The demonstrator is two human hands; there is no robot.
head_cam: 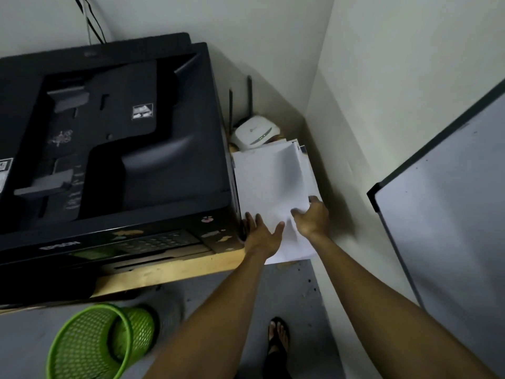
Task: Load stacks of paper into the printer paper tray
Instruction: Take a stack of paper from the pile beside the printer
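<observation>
A large black printer (109, 149) sits on a wooden table (169, 272) and fills the left of the view. To its right lies a stack of white paper (270, 187), squeezed between the printer's side and the wall. My left hand (261, 236) rests flat on the near left part of the stack, fingers spread. My right hand (313, 217) grips the stack's near right corner, thumb on top and fingers curled under the edge. The top sheets bow upward slightly. No open paper tray is in view.
A white router (255, 134) with two antennas stands behind the paper in the corner. A green mesh wastebasket (95, 343) sits on the floor below the table. A whiteboard (448, 203) leans at the right. My sandalled foot (277, 337) is on the floor.
</observation>
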